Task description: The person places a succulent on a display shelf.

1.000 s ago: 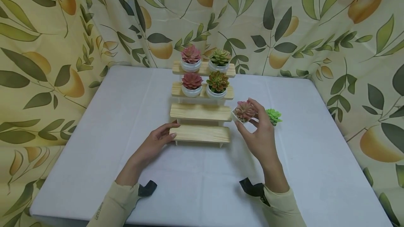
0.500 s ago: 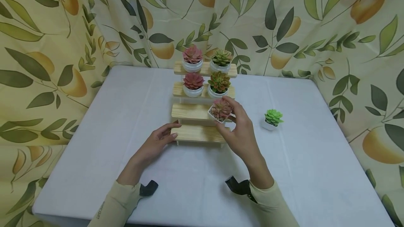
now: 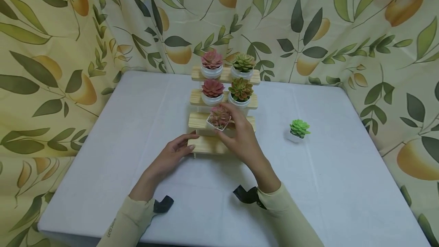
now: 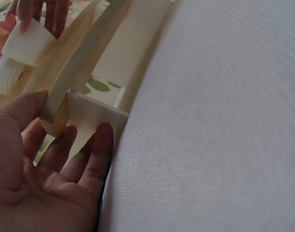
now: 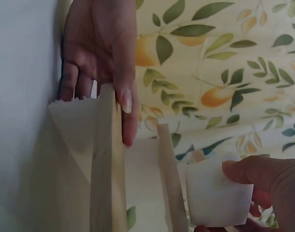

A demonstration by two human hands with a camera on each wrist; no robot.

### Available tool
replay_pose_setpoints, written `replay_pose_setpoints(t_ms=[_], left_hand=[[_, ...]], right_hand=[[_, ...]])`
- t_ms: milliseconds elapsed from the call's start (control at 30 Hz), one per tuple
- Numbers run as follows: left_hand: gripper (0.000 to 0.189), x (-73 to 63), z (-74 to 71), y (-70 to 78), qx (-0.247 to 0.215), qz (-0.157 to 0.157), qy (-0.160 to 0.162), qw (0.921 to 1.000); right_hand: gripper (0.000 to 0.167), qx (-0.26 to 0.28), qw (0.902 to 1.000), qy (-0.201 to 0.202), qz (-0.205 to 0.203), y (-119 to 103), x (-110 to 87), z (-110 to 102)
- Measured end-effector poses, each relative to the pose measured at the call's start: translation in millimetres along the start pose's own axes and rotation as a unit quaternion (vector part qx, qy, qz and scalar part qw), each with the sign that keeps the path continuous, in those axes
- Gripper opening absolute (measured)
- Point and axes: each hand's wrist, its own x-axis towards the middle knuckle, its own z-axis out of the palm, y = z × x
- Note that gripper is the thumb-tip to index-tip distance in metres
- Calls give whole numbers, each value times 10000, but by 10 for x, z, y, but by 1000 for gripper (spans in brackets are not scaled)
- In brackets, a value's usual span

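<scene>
My left hand (image 3: 173,155) grips the left end of the lowest board of a stepped wooden plant stand (image 3: 205,146), thumb on top. In the left wrist view, the other fingers of my left hand (image 4: 65,179) lie under the board and against its white side support (image 4: 91,113). My right hand (image 3: 243,140) holds a pink artificial succulent (image 3: 219,116) in a square white pot by its sides, at the second board from the bottom. In the right wrist view, the thumb presses the white pot (image 5: 217,195), very close to the board; whether they touch I cannot tell.
On the two upper boards stand pink succulents (image 3: 212,59), a green one (image 3: 244,63) and a brown-green one (image 3: 241,89), in round white pots. A bright green succulent (image 3: 300,128) in a square pot stands on the white tablecloth (image 3: 329,178), right of the stand.
My right hand has carried the pink succulent leftwards from beside the stand to over the second board from the bottom. My left hand keeps its grip; the view has shifted slightly.
</scene>
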Motion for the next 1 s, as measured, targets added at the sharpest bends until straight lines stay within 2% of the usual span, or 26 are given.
replay_pose_setpoints(t_ms=[367,1000], left_hand=[[40,10,21,34,-45,2,-16,10000],[40,-3,2,22,-78,-58,20,10000]], right_hand=[[76,-51,9997,-205,-117,-20,112,128],[77,-69,9990,-430,9,-14,170,199]])
